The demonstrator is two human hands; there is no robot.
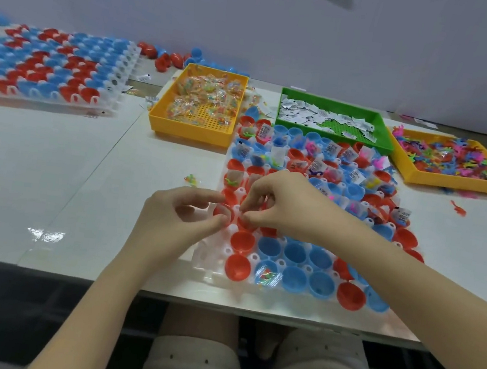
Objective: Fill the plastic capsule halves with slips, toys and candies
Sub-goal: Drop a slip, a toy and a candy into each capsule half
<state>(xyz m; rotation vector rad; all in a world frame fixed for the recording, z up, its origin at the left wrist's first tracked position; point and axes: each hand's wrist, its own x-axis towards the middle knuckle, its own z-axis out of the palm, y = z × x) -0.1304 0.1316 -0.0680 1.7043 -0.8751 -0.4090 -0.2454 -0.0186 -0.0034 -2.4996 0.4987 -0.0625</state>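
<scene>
On the white table [51, 174] straight ahead, a white pocketed rack [205, 256] lies with its long axis running away from the person, its far end skewed slightly right. Red and blue capsule halves [295, 253] sit in it, mouths up. Those in the far rows carry slips, toys and candy packets.

The left hand [182, 216] curls thumb and forefinger round a red capsule half [222, 212] at the rack's left edge. The right hand [276, 204] bunches its fingertips down just beside it; whether they pinch anything I cannot tell.

Behind the rack stand a yellow candy basket [187, 132], a green slip tray [333, 106] and a yellow toy tray [453, 182]. The slips bear black barcode-like print, too small to read.
</scene>
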